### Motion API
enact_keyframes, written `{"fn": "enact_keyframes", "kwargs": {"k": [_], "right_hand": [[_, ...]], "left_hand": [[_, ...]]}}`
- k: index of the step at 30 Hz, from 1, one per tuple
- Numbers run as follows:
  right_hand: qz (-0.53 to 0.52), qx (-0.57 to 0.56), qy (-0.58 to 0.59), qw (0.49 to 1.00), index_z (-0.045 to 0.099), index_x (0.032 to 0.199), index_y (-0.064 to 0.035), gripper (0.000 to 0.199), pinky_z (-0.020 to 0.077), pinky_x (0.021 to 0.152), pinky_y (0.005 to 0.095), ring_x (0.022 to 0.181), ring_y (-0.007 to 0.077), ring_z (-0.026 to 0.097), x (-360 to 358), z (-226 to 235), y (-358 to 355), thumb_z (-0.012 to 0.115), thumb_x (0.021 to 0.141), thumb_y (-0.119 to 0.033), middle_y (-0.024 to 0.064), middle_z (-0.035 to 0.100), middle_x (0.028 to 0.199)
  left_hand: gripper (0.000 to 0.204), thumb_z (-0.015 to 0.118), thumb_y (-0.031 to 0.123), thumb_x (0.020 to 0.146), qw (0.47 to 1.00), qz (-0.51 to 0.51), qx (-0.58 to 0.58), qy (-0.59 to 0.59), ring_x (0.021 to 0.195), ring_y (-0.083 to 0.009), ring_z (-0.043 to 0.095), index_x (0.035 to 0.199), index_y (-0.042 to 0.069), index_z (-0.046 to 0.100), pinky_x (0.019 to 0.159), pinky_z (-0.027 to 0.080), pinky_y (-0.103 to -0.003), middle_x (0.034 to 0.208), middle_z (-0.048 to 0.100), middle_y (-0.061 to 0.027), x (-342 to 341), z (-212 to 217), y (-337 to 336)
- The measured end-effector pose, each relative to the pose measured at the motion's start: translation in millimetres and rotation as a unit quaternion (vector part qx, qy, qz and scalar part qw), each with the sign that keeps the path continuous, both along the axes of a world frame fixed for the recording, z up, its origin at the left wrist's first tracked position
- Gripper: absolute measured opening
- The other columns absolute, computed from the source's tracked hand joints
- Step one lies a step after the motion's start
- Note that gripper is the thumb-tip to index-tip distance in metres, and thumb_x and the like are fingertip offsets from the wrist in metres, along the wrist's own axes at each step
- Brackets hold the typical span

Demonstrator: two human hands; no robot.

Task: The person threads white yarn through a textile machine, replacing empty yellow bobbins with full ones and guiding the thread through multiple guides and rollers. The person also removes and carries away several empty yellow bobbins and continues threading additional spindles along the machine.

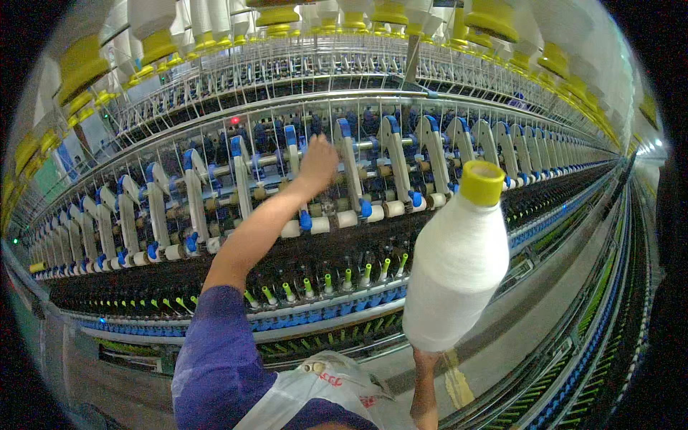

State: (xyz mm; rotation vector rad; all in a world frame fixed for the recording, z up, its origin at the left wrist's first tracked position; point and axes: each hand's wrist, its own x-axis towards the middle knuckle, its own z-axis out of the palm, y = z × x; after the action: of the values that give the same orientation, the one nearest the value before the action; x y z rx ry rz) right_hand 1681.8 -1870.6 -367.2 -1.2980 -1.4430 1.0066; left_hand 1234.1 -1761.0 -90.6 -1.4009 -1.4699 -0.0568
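Up at the rollers the left hand reaches, grip unclear; right hand, mostly hidden, props a bobbin from below, which could topple.

Two hands, one white yarn bobbin, one plastic bag

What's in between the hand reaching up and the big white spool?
In the head view, white machine arms with blue tips stand between the left hand and the big white spool, which the right hand holds from below.
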Motion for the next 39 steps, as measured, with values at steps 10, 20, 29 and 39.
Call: {"fn": "enact_keyframes", "kwargs": {"k": [10, 20, 29, 39], "right_hand": [[0.016, 0.085, 0.144, 0.986, 0.05, 0.117, 0.0013, 0.061, 0.0497, 0.081, 0.0374, 0.091, 0.0243, 0.059, -32.7, 21.7, 92.5, 0.077, 0.063, -0.004, 0.0112, 0.062, 0.101], [0.062, 0.227, 0.027, 0.972, 0.06, 0.106, 0.0002, 0.053, 0.0486, 0.079, 0.0345, 0.088, 0.02, 0.061, 67.9, 79.7, 274.7, 0.081, 0.058, -0.013, 0.0098, 0.065, 0.1], [0.053, 0.208, -0.028, 0.976, 0.049, 0.119, 0.0023, 0.068, 0.0472, 0.084, 0.0386, 0.099, 0.0212, 0.056, 136.3, 35.2, 355.2, 0.078, 0.058, -0.007, 0.0138, 0.059, 0.11], [0.031, 0.166, 0.031, 0.985, 0.05, 0.117, 0.0026, 0.066, 0.0468, 0.083, 0.0386, 0.098, 0.0217, 0.056, 128.5, 43.4, 434.4, 0.077, 0.057, -0.006, 0.0141, 0.059, 0.108]], "left_hand": [[0.013, 0.065, 0.006, 0.078, 0.867, 0.28, -0.396, -0.116, 0.096, -0.0264, 0.059, 0.09, 0.006, 0.067, 0.111, 0.022, -0.044, 0.094, 0.066, -0.0146, -77.9, 27.6, 69.2], [0.015, 0.062, 0.017, 0.084, 0.938, -0.088, -0.078, -0.326, 0.075, -0.0295, 0.066, 0.09, 0.004, 0.066, 0.063, 0.052, -0.04, 0.082, 0.065, -0.0171, 130.5, 47.4, 67.4], [0.041, 0.039, 0.036, 0.096, 0.797, -0.255, 0.146, -0.527, 0.109, -0.0402, 0.053, 0.098, -0.001, 0.056, 0.098, 0.036, -0.048, 0.118, 0.051, -0.0335, 199.6, 198.7, 391.2], [0.06, 0.056, 0.049, 0.085, 0.717, -0.027, 0.128, -0.685, 0.12, -0.033, 0.047, 0.124, 0.003, 0.053, 0.097, 0.037, -0.047, 0.126, 0.052, -0.0191, 51.9, 223.7, 448.6]]}}
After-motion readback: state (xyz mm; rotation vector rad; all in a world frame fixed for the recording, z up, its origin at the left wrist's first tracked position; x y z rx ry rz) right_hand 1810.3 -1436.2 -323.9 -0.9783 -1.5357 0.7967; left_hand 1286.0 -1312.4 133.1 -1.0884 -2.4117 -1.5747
